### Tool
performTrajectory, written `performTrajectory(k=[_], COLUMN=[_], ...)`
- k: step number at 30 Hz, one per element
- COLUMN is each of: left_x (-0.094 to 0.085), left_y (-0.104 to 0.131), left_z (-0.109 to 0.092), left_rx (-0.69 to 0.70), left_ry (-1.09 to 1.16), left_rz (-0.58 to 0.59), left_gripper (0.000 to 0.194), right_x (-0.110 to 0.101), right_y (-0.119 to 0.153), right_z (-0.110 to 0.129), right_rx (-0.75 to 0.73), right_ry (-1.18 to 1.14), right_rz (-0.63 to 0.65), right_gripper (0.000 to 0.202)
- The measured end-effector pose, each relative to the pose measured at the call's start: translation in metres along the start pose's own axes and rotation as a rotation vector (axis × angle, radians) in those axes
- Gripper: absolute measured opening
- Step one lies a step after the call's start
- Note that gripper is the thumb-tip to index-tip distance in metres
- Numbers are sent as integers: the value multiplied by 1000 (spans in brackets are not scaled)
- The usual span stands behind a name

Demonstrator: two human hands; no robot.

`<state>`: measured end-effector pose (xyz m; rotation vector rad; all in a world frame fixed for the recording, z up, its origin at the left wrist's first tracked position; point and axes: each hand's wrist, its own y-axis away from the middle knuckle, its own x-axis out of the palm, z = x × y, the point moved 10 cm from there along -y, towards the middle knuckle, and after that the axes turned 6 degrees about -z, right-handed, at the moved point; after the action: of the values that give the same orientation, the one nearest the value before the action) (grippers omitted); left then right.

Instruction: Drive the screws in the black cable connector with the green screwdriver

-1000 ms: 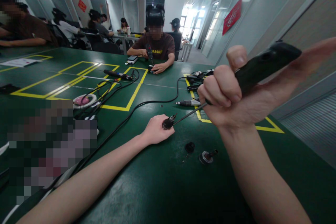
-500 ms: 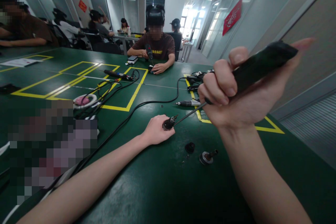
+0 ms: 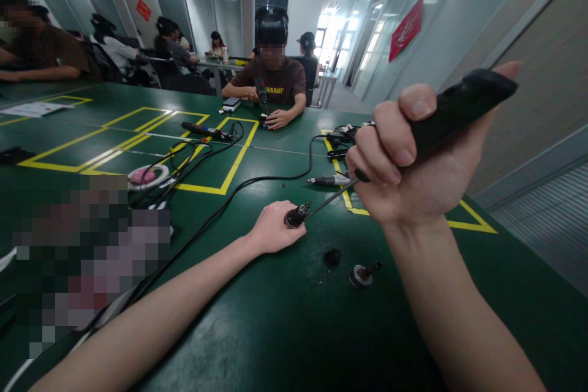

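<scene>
Fingers of the left hand (image 3: 274, 228) clamped around a small cylindrical part (image 3: 294, 217), dark and ringed, tilted rightward, with a narrower metallic top and thin projecting pin, held over the green table (image 3: 257, 331); fingers of the right hand (image 3: 416, 190) curled tightly round the black handle of a screwdriver (image 3: 457, 111), its slender grey shaft ending at the part's side, contact uncertain; nearer the viewer, a black cap (image 3: 332, 258) and a metal-rimmed disc (image 3: 361, 277) with a stem

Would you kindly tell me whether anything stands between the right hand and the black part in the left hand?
Nothing visible does: from the right hand, the tool's slim shaft runs straight to the black part in the left hand. The loose black cap lies off that line.
</scene>
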<state>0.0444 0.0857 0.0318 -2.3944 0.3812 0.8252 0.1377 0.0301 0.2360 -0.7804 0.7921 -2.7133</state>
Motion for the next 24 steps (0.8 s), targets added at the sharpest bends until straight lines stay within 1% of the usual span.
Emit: performTrajectory(k=[5,9,12,15,18,24], left_x=[1,1,0,-1,0,1], left_y=[0,0,1,1,0,0], left_z=[-2,-1,0,1,2,2], left_rx=[12,11,7,2,2,-2], left_ry=[-3,-5,2,2,5,10], left_rz=[7,3,-2,-11,-15,-11], left_gripper=[34,32,30,29,29,30], right_x=[4,4,8,11,10,6], right_y=[2,2,2,1,1,1], right_z=[2,2,5,9,11,11], right_rx=[-31,-34,-31,-27,-16,-59], right_ry=[-14,-7,41,117,135,92], right_rz=[32,32,31,-19,-76,-99], right_gripper=[49,54,58,59,56,52])
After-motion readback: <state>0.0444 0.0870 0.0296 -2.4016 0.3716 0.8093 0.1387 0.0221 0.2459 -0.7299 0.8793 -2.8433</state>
